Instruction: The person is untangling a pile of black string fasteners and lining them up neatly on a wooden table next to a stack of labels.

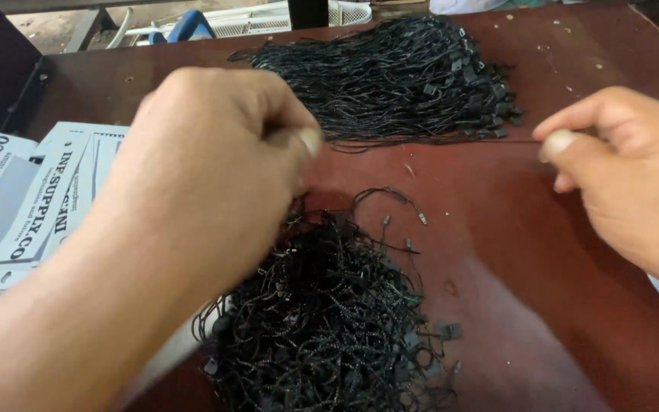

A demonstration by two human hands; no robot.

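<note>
1. Dark red-brown wood made up the bench, its top scuffed and dotted with small crumbs toward the far right corner.
2. Along the far edge lay a combed bundle of black strings, the cords running side by side with their small plastic ends gathered at the right.
3. Nearer the front edge sat a tangled heap of black strings, loose loops straying out over the wood.
4. At the left edge, a fanned stack of white printed cards overlapped one another.
5. The left hand hovered above the tangled heap, thumb and forefinger pressed together on one end of a single black string.
6. The right hand was near the right edge, its fingertips pinched shut on the other end, so the string stretched taut between the two hands, just in front of the combed bundle.
7. By its look the string was very light, thin and limp, likely to snag on its neighbours; the ends seemed the surest place to grip, since the middle would sag and slip.
8. Beyond the far edge a white mesh basket and a blue object showed on the floor.
</note>
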